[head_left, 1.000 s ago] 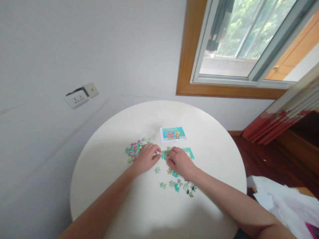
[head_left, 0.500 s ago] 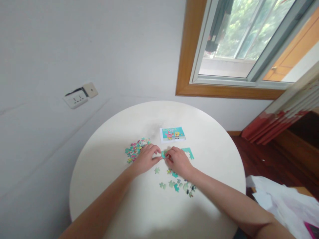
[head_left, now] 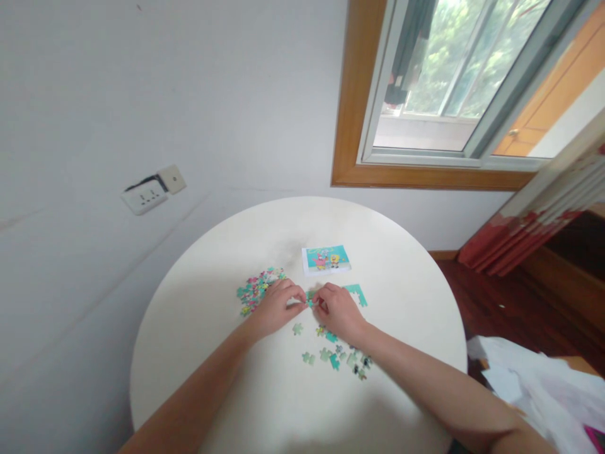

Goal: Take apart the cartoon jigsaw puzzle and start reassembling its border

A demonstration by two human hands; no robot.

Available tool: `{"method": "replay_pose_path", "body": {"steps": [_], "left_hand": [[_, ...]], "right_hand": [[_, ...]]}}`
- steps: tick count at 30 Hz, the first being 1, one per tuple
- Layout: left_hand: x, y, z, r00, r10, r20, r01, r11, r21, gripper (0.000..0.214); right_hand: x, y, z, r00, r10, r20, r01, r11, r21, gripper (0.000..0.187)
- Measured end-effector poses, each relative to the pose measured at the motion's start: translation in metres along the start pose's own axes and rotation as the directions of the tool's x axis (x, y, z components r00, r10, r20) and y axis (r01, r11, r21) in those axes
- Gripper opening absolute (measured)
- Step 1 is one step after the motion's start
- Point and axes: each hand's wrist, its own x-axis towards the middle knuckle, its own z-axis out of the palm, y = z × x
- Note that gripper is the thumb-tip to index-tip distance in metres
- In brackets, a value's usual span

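My left hand [head_left: 276, 307] and my right hand [head_left: 338, 311] meet at the middle of a round white table [head_left: 212, 353]. Both have their fingers curled and pinched on a small teal jigsaw piece [head_left: 310, 299] between them. That piece joins a teal strip of assembled pieces [head_left: 355, 292] running right from my right hand. A heap of loose colourful pieces [head_left: 253, 289] lies just left of my left hand. More loose pieces [head_left: 333, 358] are scattered under my right wrist. A small reference picture card [head_left: 326, 259] lies beyond the hands.
The table stands against a white wall with a socket plate [head_left: 151, 191]. A wood-framed window [head_left: 454, 94] is at the upper right. White cloth or paper [head_left: 534, 384] lies on the dark wooden floor at the right, beside a red-and-cream curtain [head_left: 529, 221].
Both hands have drawn slightly closer together over the teal piece. The view has tilted a little, so everything sits lower in the picture.
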Motion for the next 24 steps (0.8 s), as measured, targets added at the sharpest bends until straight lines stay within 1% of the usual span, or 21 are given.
{"method": "replay_pose_path", "body": {"steps": [4,7,11,14,18,24], "left_hand": [[0.001,0.002,-0.003,1.0,-0.003,0.008,0.003,1.0,-0.031,0.006],[0.002,0.005,-0.006,1.0,-0.003,-0.004,0.002,0.997,-0.074,0.007],[0.003,0.012,-0.007,0.999,0.016,-0.029,-0.02,0.99,-0.141,0.009],[0.003,0.017,-0.005,0.999,0.031,-0.036,-0.037,0.985,-0.168,0.01],[0.003,0.017,-0.003,0.998,0.047,-0.03,-0.051,0.988,-0.144,0.011],[0.004,0.004,-0.002,0.996,0.007,-0.084,-0.011,0.999,-0.045,0.017]], "right_hand": [[0.0,0.003,-0.002,1.0,-0.019,-0.012,0.019,0.999,0.036,0.013],[0.0,0.007,-0.004,0.998,-0.04,-0.039,0.043,0.995,0.091,0.017],[0.0,0.01,-0.005,0.997,-0.073,-0.038,0.079,0.981,0.178,0.012],[0.0,0.011,-0.005,0.996,-0.074,-0.052,0.082,0.978,0.191,0.013],[0.002,0.016,-0.008,0.995,-0.075,-0.064,0.085,0.98,0.178,0.013],[0.004,0.03,-0.014,0.999,0.005,-0.042,0.0,0.993,0.12,0.017]]}}
